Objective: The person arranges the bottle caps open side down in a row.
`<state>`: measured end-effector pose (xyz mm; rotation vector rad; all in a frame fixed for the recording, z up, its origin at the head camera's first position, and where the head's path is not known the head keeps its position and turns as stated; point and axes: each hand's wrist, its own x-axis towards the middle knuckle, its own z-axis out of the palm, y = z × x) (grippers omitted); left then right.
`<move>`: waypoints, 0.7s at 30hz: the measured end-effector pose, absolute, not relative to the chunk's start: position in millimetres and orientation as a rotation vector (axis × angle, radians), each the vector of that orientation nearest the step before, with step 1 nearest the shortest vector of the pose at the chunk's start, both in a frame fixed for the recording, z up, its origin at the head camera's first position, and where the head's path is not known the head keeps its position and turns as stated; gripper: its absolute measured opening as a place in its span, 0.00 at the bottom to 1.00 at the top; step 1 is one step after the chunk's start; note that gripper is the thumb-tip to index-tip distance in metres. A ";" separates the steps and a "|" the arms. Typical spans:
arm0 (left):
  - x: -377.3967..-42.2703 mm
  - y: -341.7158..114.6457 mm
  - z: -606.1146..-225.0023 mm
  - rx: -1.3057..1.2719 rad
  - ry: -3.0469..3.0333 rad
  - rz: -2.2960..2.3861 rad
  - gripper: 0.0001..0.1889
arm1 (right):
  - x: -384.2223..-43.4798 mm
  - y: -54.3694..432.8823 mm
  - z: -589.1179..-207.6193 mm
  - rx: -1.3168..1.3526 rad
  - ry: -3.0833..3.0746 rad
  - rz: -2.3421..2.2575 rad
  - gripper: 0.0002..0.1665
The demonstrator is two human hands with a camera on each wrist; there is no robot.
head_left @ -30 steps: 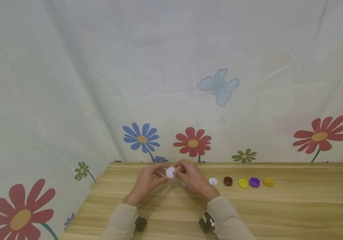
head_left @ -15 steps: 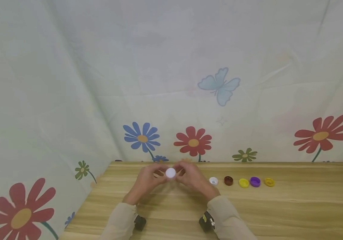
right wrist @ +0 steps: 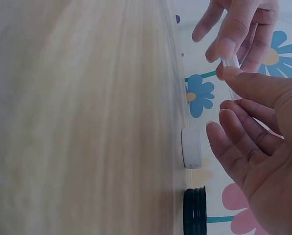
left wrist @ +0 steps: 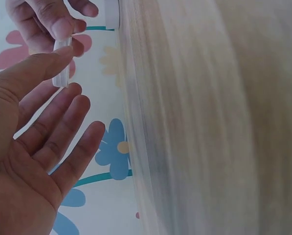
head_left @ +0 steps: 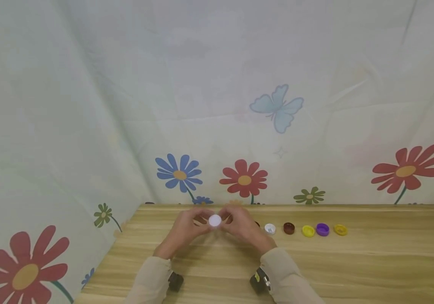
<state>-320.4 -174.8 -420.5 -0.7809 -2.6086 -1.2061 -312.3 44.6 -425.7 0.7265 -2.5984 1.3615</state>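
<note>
A pale cloth (head_left: 209, 63) fills most of the head view, printed with flowers and, above and right of centre, a blue butterfly (head_left: 279, 108). The wooden table (head_left: 372, 261) spans the lower part. Two beige sleeves (head_left: 150, 280) rise from the bottom edge, a black box (head_left: 176, 281) at the left wrist and another at the right. The left hand (head_left: 184, 229) and right hand (head_left: 240, 224) come together at lower centre.

Right of them a row of caps runs across the table: white (head_left: 269, 229), brown (head_left: 288, 228), yellow (head_left: 308, 231), purple (head_left: 322, 229) and gold (head_left: 340, 229). The right hand hides nearly all of a dark cap (head_left: 257, 224) at the row's left end; it may be the ridged black cap (right wrist: 194, 211) at the bottom of the right wrist view, where a smooth white cap (right wrist: 191, 148) stands just above.

Between the hands, raised off the table, is a disc (head_left: 215, 220). Both hands pinch it, thumb against fingers, the remaining fingers spread loosely. It looks round and plain white face-on, thin and translucent edge-on in the wrist views.
</note>
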 end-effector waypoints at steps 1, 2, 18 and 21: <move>-320.5 -175.4 -420.7 -0.786 -2.610 -1.210 0.16 | -312.3 44.1 -426.0 0.727 -2.600 1.354 0.11; -320.6 -175.8 -420.7 -0.788 -2.614 -1.219 0.17 | -312.0 43.6 -426.1 0.729 -2.599 1.347 0.11; -323.0 -184.0 -420.7 -0.863 -2.677 -1.226 0.15 | -307.7 34.5 -428.5 0.706 -2.636 1.398 0.13; -323.3 -184.6 -421.0 -0.873 -2.682 -1.223 0.14 | -307.0 33.7 -428.1 0.732 -2.628 1.374 0.13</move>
